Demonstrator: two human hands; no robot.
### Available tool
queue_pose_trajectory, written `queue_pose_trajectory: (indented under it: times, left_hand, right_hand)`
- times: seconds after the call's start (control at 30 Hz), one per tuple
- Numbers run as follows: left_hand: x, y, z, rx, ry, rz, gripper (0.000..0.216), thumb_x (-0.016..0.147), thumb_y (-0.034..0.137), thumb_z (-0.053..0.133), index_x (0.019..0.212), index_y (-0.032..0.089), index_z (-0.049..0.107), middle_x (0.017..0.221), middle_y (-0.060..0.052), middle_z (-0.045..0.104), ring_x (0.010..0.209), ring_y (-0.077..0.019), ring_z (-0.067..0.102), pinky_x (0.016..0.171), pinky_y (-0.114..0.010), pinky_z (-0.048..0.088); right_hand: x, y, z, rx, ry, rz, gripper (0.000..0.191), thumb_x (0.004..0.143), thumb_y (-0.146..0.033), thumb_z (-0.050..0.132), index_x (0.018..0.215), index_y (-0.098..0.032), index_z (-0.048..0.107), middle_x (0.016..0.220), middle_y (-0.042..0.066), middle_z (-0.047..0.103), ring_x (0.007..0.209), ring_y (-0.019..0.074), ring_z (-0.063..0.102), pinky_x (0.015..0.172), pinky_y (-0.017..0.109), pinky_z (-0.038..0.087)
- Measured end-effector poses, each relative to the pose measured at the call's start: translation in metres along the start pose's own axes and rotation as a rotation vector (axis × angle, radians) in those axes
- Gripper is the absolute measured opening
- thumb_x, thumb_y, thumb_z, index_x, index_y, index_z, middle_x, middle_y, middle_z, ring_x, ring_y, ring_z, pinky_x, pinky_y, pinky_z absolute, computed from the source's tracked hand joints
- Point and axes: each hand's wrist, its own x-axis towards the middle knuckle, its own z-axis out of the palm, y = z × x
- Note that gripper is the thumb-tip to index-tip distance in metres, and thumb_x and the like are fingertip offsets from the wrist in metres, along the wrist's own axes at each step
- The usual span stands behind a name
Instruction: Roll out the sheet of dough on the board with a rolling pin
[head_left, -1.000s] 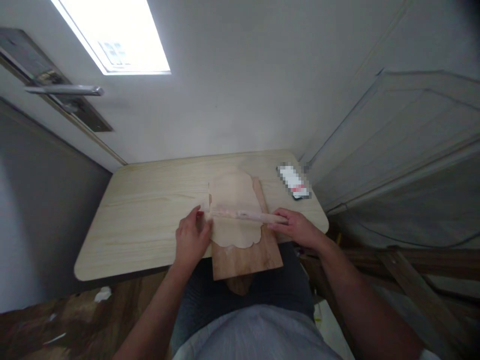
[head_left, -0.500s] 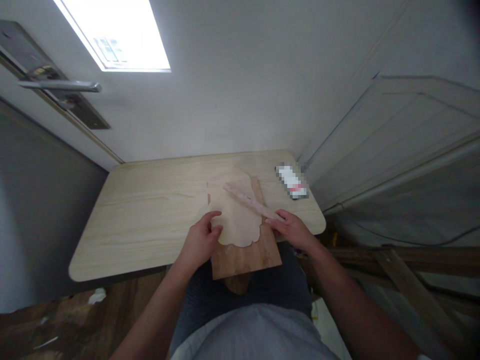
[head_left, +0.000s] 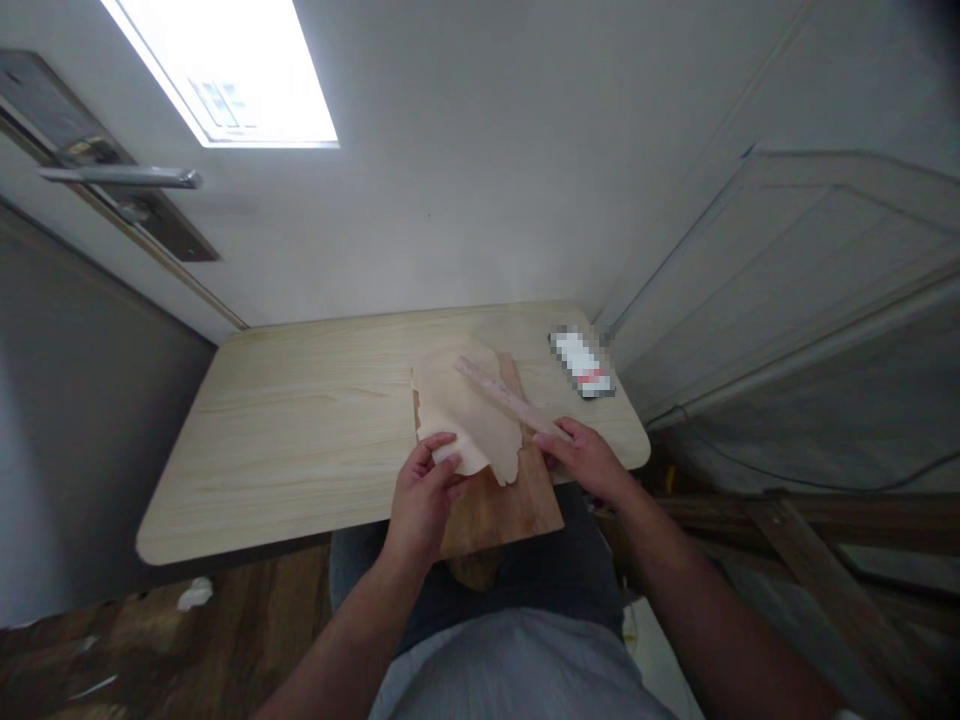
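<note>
The thin, ragged-edged dough sheet (head_left: 461,395) lies over a wooden board (head_left: 510,515); it looks soft, light and easily torn, best held by its rim, where the left hand (head_left: 426,480) pinches a lifted flap. The right hand (head_left: 589,458) is closed around a slim rolling pin (head_left: 510,398) slanting above the smooth, wood-grained table (head_left: 300,420).

Pale dough (head_left: 454,400), edge lifted, rolling pin (head_left: 507,397) slanted
</note>
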Motion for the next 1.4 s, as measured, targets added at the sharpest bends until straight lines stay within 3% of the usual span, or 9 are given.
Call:
queue_pose_trajectory:
  times: [0.13, 0.23, 0.33, 0.6, 0.77, 0.87, 1.03, 1.13, 1.4]
  left_hand:
    - [-0.002, 0.005, 0.0, -0.055, 0.011, 0.02, 0.048, 0.067, 0.022, 0.078, 0.111, 0.021, 0.059, 0.101, -0.002, 0.068, 0.089, -0.0153, 0.069, 0.08, -0.03, 0.057]
    - [0.0, 0.012, 0.005, -0.05, -0.009, 0.067, 0.047, 0.068, 0.022, 0.078, 0.112, 0.02, 0.059, 0.101, -0.003, 0.07, 0.091, -0.0146, 0.069, 0.087, -0.03, 0.055]
    - [0.003, 0.017, 0.01, -0.031, -0.018, 0.09, 0.048, 0.069, 0.023, 0.077, 0.113, 0.019, 0.059, 0.096, -0.002, 0.071, 0.087, -0.0137, 0.069, 0.089, -0.031, 0.054]
    - [0.003, 0.015, 0.006, 0.052, 0.004, 0.107, 0.051, 0.068, 0.028, 0.077, 0.114, 0.019, 0.059, 0.096, -0.003, 0.07, 0.087, -0.0167, 0.07, 0.086, -0.034, 0.055]
    - [0.004, 0.019, 0.002, 0.128, 0.046, 0.094, 0.048, 0.068, 0.033, 0.076, 0.111, 0.02, 0.06, 0.085, 0.0, 0.068, 0.07, -0.0138, 0.067, 0.069, -0.028, 0.054]
    - [0.004, 0.015, 0.001, 0.185, 0.064, 0.084, 0.041, 0.071, 0.034, 0.074, 0.107, 0.02, 0.062, 0.073, 0.003, 0.062, 0.057, -0.0101, 0.059, 0.055, -0.022, 0.046]
    - [-0.006, -0.008, 0.003, 0.236, 0.001, 0.075, 0.035, 0.072, 0.034, 0.074, 0.103, 0.02, 0.066, 0.079, 0.001, 0.064, 0.07, -0.0124, 0.063, 0.065, -0.024, 0.051]
    - [-0.009, -0.018, 0.003, 0.308, -0.014, 0.044, 0.037, 0.072, 0.034, 0.073, 0.105, 0.019, 0.067, 0.074, 0.002, 0.063, 0.07, -0.0144, 0.064, 0.068, -0.028, 0.053]
    - [-0.01, -0.008, -0.008, 0.532, -0.092, -0.094, 0.038, 0.073, 0.035, 0.071, 0.107, 0.019, 0.065, 0.066, 0.001, 0.065, 0.052, -0.0162, 0.062, 0.042, -0.023, 0.04]
  right_hand:
    - [-0.007, -0.007, 0.006, 0.125, -0.044, 0.045, 0.037, 0.084, -0.059, 0.061, 0.082, -0.021, 0.057, 0.063, -0.003, 0.063, 0.055, 0.0144, 0.06, 0.052, 0.025, 0.045]
    - [-0.018, -0.017, 0.018, 0.339, -0.154, 0.199, 0.039, 0.086, -0.06, 0.061, 0.092, -0.022, 0.055, 0.072, 0.001, 0.069, 0.048, 0.0135, 0.061, 0.042, 0.022, 0.044]
    - [-0.028, -0.027, 0.031, 0.567, -0.212, 0.322, 0.041, 0.086, -0.059, 0.063, 0.103, -0.024, 0.053, 0.085, 0.004, 0.073, 0.055, 0.0156, 0.067, 0.043, 0.025, 0.051]
    - [-0.011, -0.041, 0.041, 0.839, -0.138, 0.245, 0.043, 0.084, -0.053, 0.069, 0.116, -0.027, 0.055, 0.087, 0.002, 0.07, 0.069, 0.0186, 0.07, 0.051, 0.031, 0.06]
    - [0.014, -0.049, 0.041, 0.659, -0.061, 0.207, 0.037, 0.078, -0.05, 0.073, 0.096, -0.019, 0.063, 0.076, 0.001, 0.067, 0.059, 0.0154, 0.061, 0.05, 0.028, 0.053]
    - [0.025, -0.056, 0.029, 0.494, 0.017, 0.018, 0.04, 0.076, -0.054, 0.073, 0.09, -0.018, 0.066, 0.073, 0.001, 0.064, 0.061, 0.014, 0.056, 0.052, 0.025, 0.045]
    - [0.026, -0.064, 0.003, 0.248, 0.15, -0.139, 0.046, 0.079, -0.059, 0.066, 0.098, -0.017, 0.069, 0.083, 0.002, 0.067, 0.073, 0.0166, 0.059, 0.063, 0.026, 0.044]
    - [0.021, -0.051, 0.0, 0.132, 0.147, -0.086, 0.046, 0.081, -0.06, 0.061, 0.096, -0.017, 0.069, 0.08, 0.003, 0.067, 0.072, 0.0182, 0.059, 0.062, 0.027, 0.043]
    - [0.011, -0.013, 0.007, -0.017, 0.085, -0.12, 0.039, 0.086, -0.052, 0.059, 0.103, -0.018, 0.069, 0.091, 0.004, 0.07, 0.082, 0.0215, 0.064, 0.073, 0.031, 0.048]
